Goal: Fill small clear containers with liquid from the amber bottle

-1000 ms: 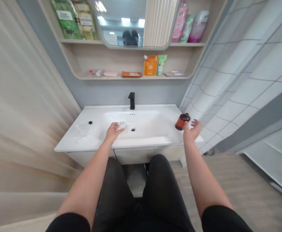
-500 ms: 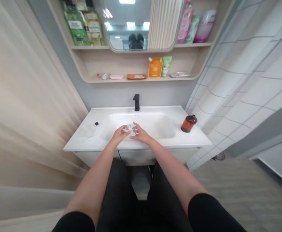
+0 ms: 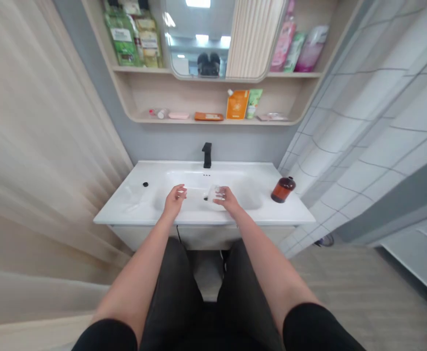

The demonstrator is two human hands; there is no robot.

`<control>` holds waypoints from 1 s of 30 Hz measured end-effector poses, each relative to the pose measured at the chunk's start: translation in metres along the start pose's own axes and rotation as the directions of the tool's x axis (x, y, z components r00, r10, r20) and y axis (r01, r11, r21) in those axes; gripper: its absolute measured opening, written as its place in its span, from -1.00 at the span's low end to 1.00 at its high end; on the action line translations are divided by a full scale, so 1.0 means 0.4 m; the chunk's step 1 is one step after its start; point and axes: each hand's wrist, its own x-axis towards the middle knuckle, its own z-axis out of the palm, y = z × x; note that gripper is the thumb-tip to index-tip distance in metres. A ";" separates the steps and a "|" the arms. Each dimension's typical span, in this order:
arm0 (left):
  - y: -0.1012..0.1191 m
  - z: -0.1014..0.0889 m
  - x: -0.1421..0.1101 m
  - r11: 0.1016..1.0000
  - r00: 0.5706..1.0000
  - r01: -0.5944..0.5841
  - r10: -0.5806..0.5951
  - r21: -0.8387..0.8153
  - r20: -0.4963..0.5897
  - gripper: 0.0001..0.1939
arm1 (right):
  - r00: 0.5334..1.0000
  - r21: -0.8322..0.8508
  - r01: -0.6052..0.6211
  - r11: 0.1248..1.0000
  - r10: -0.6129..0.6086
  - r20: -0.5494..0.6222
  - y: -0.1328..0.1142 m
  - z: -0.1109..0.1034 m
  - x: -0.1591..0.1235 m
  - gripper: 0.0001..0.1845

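Over the white basin [image 3: 250,192], my right hand [image 3: 228,199] has its fingers curled around a small clear, whitish object [image 3: 214,192]. The object looks see-through, and its exact kind is hard to make out against the white sink. My left hand [image 3: 174,199] hovers above the left side of the basin, apart from the right one. Its fingers are loosely bent and spread, with nothing visible between them. The black faucet [image 3: 207,155] stands behind both hands. A dark drain hole [image 3: 205,198] shows between them.
An amber bottle [image 3: 283,189] stands on the right of the counter. At the left lie a small black round piece [image 3: 145,184] and something see-through [image 3: 131,197]. A shelf above holds an orange pouch [image 3: 237,104], a green tube [image 3: 254,103] and several bottles. A curtain [image 3: 52,146] hangs at left.
My hands were together around the clear, whitish object. They have moved apart: my left hand let go and went left, while my right hand carried the object to the right.
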 end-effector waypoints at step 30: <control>0.042 0.002 0.003 0.994 0.986 0.082 -0.092 0.072 0.142 -0.44 | 0.999 -0.295 0.044 0.954 -0.048 -0.006 0.013 0.009 -0.001 -0.12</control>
